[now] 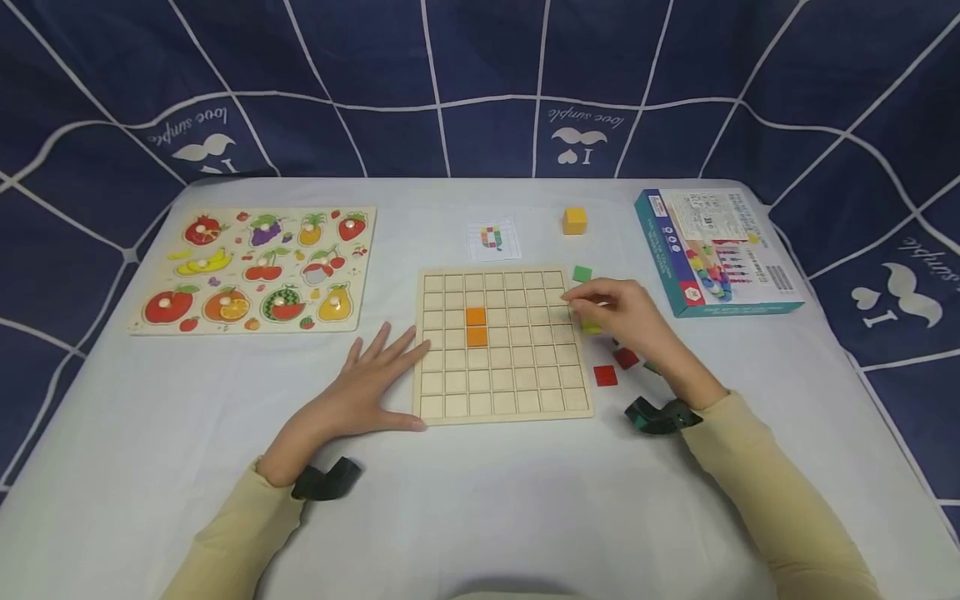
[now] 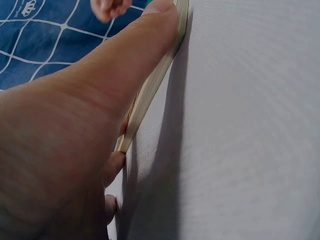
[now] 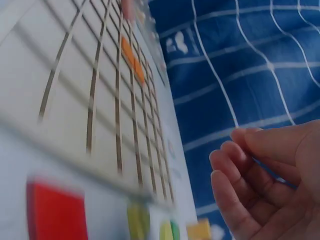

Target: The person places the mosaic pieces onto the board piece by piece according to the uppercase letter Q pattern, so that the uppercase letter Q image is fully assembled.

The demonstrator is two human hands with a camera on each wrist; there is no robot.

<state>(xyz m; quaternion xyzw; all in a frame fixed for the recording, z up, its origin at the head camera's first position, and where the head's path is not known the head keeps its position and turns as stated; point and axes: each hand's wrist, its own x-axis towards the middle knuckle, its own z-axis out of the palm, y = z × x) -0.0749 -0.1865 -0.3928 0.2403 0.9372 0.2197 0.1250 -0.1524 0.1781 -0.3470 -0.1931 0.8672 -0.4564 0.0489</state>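
Observation:
A square wooden grid board [image 1: 525, 375] lies in the middle of the table, with two orange tiles [image 1: 476, 326] in neighbouring cells of one column. My left hand [image 1: 363, 392] rests at the board's left edge with fingers spread; its thumb touches the rim in the left wrist view. Over the board's right edge hovers my right hand [image 1: 622, 312], fingers loosely bent and nothing visible between them [image 3: 270, 175]. Below and beside it lie a green tile [image 1: 582, 273], yellow tiles [image 1: 591, 327] and red tiles [image 1: 605, 376], partly hidden by the hand.
A small pattern card [image 1: 493, 240] lies behind the board, a yellow-orange cube [image 1: 574, 221] to its right. At the left is a fruit puzzle board [image 1: 255, 271]. A flat toy box [image 1: 716, 250] lies at the back right, before the blue checked cloth [image 1: 480, 58].

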